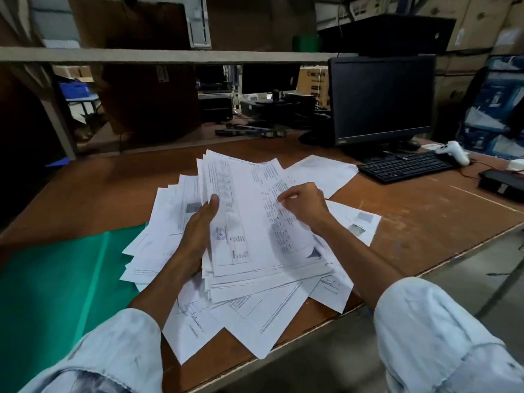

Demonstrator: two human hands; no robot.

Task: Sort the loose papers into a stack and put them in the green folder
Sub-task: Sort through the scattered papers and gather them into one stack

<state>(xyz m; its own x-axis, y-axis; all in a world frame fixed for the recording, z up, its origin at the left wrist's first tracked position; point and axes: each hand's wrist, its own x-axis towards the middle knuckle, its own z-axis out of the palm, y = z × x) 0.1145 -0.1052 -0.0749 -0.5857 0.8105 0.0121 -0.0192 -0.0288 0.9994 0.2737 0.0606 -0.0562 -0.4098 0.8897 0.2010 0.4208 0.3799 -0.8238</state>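
Cardboard boxes and a shelf close in behind the scuffed brown surface (411,222), where a dark monitor (380,100) and a black keyboard (405,165) sit to the right. We hold a fanned bundle of sheets (246,194) tilted up over the heap of loose papers (255,316). Our left hand (202,222) grips its left side, thumb on top, and our right hand (302,204) pinches the top sheet with curled fingers. The green folder (56,279) lies open and flat at the left, its right edge under the heap's outer sheets. The paper is thin, printed and limp, some sheets curling; the folder looks smooth and faintly glossy, with one long crease. We judge the risks plain: the uneven bundle could slip from our grip and scatter, sheets reaching the near edge could slide to the floor, and the stray sheet (320,171) beside the keyboard could be missed.
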